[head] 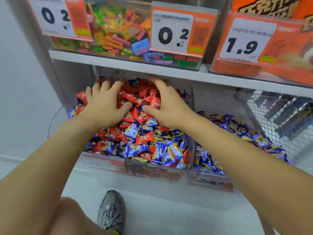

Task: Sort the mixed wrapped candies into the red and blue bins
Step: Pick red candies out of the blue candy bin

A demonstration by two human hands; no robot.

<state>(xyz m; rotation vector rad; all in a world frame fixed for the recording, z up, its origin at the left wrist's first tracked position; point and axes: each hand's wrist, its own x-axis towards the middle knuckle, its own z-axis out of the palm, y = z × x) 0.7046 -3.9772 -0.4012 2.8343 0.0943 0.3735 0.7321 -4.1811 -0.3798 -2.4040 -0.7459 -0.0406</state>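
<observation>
**Both hands spread on the red candies at the back of the mixed bin**

Nearest the lens are two bare forearms, and below them a bare knee (67, 216) and a grey sneaker (111, 212) on the pale floor. Both arms reach forward into the clear left bin (105, 160) on the lower shelf.

Left hand (105, 106) lies palm down, fingers spread and slightly bent, pressing on the heap of red candies (135, 97); it pinches nothing that can be seen. Right hand (167, 104) lies likewise, just beside it, fingers spread over the same heap, thumb pointing toward the left hand; its fingertips are blurred.

Between the two thumbs red wrappers show. Nearer the wrists and under the forearms, blue candies (162, 150) lie mixed with more red ones. To the right of the right forearm, past a clear divider, the right bin (211, 181) holds almost only blue wrappers. Further right stands a wire mesh basket (277, 119).

Above the fingertips a white shelf (118, 62) carries a clear box of many-coloured sweets (115, 36) and orange price tags (179, 31).
</observation>
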